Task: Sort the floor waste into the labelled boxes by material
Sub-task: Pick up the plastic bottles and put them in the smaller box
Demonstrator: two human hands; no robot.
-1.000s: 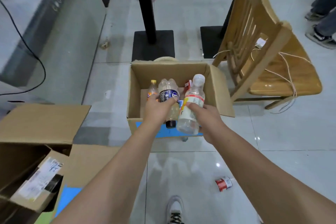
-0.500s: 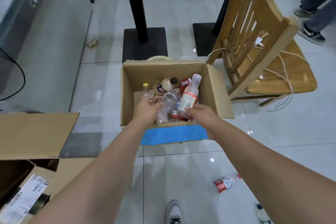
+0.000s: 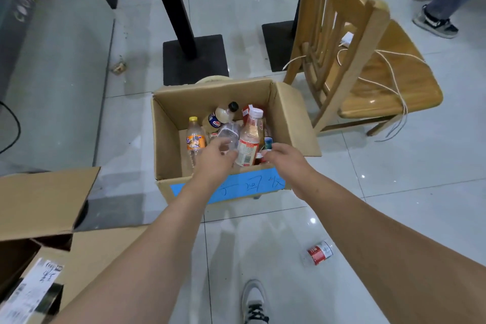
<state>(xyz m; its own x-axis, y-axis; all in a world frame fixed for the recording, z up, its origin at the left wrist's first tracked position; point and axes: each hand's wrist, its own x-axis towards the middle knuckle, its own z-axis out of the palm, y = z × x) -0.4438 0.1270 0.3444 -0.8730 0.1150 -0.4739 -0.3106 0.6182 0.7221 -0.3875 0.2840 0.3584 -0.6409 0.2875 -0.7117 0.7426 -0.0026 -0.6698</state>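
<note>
Open cardboard boxes [image 3: 39, 205] crowd the lower left. At centre, the labelled box [image 3: 168, 139] holds at least four bottles [image 3: 249, 139]. The left hand [image 3: 214, 158] and right hand [image 3: 285, 158] hover over it, loose-fingered and gripping nothing. One table pedestal [image 3: 194, 58] stands behind. One crushed bottle [image 3: 318, 252] lies on the floor [image 3: 394, 218] at lower right, with one chair [image 3: 368, 73] beside the box's right flap.

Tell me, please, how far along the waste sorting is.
Done: several bottles lie in the blue-labelled box. In hand: nothing; the left hand and right hand hover open above it. Left: a red-labelled bottle and a small scrap lie on the floor.
</note>
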